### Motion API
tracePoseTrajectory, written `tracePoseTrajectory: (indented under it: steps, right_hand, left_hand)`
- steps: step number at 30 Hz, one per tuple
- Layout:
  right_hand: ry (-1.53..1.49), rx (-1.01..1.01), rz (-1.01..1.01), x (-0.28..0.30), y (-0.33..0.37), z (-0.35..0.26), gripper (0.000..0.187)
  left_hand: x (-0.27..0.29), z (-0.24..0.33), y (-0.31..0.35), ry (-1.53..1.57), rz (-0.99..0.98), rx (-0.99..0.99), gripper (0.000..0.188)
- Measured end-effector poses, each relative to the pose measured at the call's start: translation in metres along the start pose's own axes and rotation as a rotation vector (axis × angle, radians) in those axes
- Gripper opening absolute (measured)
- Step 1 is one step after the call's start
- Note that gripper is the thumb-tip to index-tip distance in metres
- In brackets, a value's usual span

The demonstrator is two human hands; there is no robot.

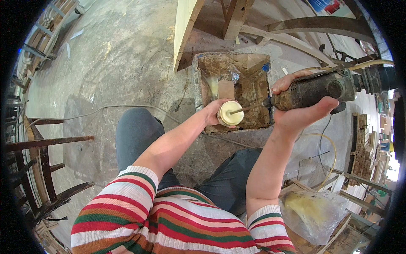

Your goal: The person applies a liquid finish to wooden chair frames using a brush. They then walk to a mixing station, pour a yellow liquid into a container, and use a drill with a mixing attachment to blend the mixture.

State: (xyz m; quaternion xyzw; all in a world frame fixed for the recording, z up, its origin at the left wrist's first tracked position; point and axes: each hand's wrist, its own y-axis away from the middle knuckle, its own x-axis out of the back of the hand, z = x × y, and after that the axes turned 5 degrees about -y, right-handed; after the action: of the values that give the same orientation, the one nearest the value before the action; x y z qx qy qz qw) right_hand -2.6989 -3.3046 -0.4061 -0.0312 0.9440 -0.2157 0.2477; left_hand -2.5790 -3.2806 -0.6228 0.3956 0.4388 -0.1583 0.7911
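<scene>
My left hand [218, 111] is closed round a small cup [231, 120] of pale yellow, creamy material. A thin metal rod [247, 109] dips into the cup's top; its other end sits in the chuck of a dirty, worn power drill [302, 92]. Wrapped round the drill's body is my right hand [292, 112], its thumb along the near side. Both hands are over a worn cardboard box [201, 80], open and stained inside. The drill's far end reaches the right rim of the view.
A cable [127, 106] runs across the concrete floor. Wooden frames [321, 25] stand beyond the box, and dark chair-like legs [50, 144] at the left. At lower right lies a clear plastic bag [313, 211] with yellowish contents; stacked wood strips [361, 144] are behind it.
</scene>
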Motion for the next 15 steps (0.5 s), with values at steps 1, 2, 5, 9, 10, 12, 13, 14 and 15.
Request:
tracePoseTrajectory:
  steps: [1,2,5,9,10,12,13,14,15]
  right_hand:
    - [-0.007,0.003,-0.002,-0.0001,0.0,0.0004,0.073]
    - [-0.008,0.002,-0.012,0.0018,-0.0002,0.0005,0.073]
    - [-0.015,0.003,-0.032,0.0049,-0.0004,0.0012,0.071]
    - [-0.019,0.01,-0.033,0.003,-0.0002,0.0014,0.07]
    - [-0.017,0.011,-0.033,0.0025,0.0,0.0011,0.07]
    - [-0.023,0.0,-0.036,0.0018,0.0008,0.0016,0.07]
    - [-0.026,-0.006,-0.038,0.0018,0.001,0.002,0.07]
    - [-0.027,-0.007,-0.031,0.0022,0.0011,0.002,0.07]
    - [-0.028,-0.009,-0.024,0.0028,0.0011,0.0024,0.071]
  left_hand:
    - [0.0007,0.0002,0.0003,-0.004,0.006,0.003,0.029]
    - [-0.0014,-0.0002,-0.0004,-0.007,0.019,-0.001,0.029]
    - [-0.0048,-0.0008,-0.0015,-0.002,0.043,-0.008,0.029]
    - [-0.0012,-0.0001,-0.0011,0.004,0.022,-0.011,0.028]
    - [-0.0006,0.0,-0.0012,-0.005,0.013,-0.013,0.028]
    - [-0.0012,-0.0002,-0.0021,-0.014,0.032,-0.018,0.028]
    - [-0.0015,-0.0002,-0.0023,-0.019,0.042,-0.021,0.028]
    - [-0.0016,-0.0004,-0.0026,-0.012,0.031,-0.022,0.028]
    - [-0.0018,-0.0005,-0.0028,-0.004,0.02,-0.023,0.028]
